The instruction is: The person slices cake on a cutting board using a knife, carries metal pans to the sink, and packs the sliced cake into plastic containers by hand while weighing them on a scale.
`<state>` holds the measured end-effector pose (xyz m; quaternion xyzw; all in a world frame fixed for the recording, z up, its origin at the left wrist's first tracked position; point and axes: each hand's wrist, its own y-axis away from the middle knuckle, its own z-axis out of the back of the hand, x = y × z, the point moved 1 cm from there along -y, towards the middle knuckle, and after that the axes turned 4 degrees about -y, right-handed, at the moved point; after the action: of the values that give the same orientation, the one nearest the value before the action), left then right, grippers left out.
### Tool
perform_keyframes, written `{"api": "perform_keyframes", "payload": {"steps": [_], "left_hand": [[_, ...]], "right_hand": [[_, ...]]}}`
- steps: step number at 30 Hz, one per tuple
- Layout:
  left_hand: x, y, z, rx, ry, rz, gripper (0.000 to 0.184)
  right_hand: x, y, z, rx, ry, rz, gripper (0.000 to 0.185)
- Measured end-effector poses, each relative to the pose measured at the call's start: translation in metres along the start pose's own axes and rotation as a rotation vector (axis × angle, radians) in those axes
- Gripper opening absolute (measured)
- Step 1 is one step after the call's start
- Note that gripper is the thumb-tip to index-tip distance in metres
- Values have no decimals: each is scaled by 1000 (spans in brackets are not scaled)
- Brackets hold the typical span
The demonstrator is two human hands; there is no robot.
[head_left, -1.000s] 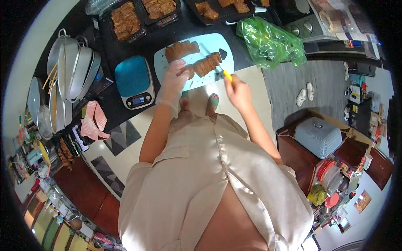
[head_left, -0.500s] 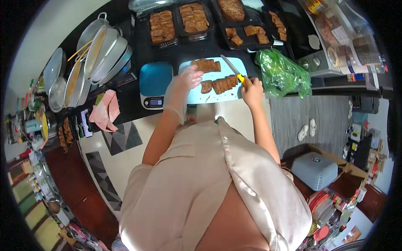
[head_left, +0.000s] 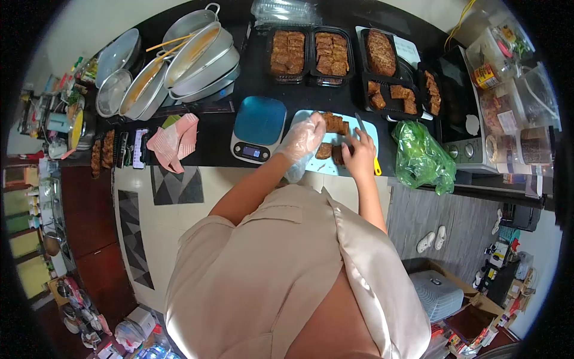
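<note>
On the light-blue cutting board [head_left: 303,118] lie brown loaf slices, a back row [head_left: 336,124] and a front group with a separate piece [head_left: 324,151]. My left hand [head_left: 304,139], in a clear plastic glove, has its fingers at the left end of the back row, seemingly touching it. My bare right hand [head_left: 360,154] is over the front slices, fingers apart, covering most of them. Just right of that hand lies a knife with a yellow handle [head_left: 377,167], its blade partly hidden by the fingers. Left of the board stands a kitchen scale [head_left: 259,128].
Two black trays of slices [head_left: 287,54] stand behind, with a whole loaf [head_left: 381,52] and more pieces [head_left: 403,99] to the right. A green plastic bag [head_left: 421,157] sits at the counter's front edge. Stacked pans [head_left: 203,63] and a pink cloth [head_left: 173,142] are left.
My right hand has let go of the knife handle and moved left over the front slices. The knife now lies on the board's right side. The view has shifted, showing more counter.
</note>
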<state>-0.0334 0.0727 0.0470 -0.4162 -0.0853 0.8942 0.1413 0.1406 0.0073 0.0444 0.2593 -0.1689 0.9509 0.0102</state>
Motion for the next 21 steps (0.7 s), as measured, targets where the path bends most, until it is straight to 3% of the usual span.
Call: {"api": "perform_keyframes", "payload": {"steps": [1, 3, 5, 9, 10, 11, 13, 14, 15, 17, 19, 21], "left_hand": [[2, -1, 6, 224, 138, 85, 37], [3, -5, 16, 432, 280, 163, 38], [5, -6, 29, 450, 86, -36, 37], [17, -15, 43, 533, 108, 1, 44], [26, -11, 41, 570, 214, 158, 54], [30, -12, 41, 568, 212, 160, 54], [27, -18, 50, 729, 528, 411, 63], [27, -17, 59, 697, 749, 474, 62], [32, -18, 57, 695, 757, 473, 62], [45, -15, 46, 686, 1146, 658, 58], [48, -12, 40, 657, 1112, 650, 54], [50, -10, 40, 656, 1172, 622, 56]], "right_hand": [[3, -1, -1, 38, -20, 4, 21], [5, -9, -8, -6, -6, 18, 17], [11, -18, -16, -45, -1, 29, 14], [26, -45, -14, -6, -40, -25, 21], [29, -48, -19, -33, 37, 9, 23], [34, -51, -25, -61, 111, 42, 25], [36, -59, -28, -37, 51, 17, 28], [38, -62, -30, -10, -12, -13, 31], [47, -66, -23, -7, -5, -9, 31], [67, -69, -8, 127, -479, -687, 36], [63, -65, -9, 171, -394, -659, 41], [63, -55, -15, 93, -51, -227, 43]]}}
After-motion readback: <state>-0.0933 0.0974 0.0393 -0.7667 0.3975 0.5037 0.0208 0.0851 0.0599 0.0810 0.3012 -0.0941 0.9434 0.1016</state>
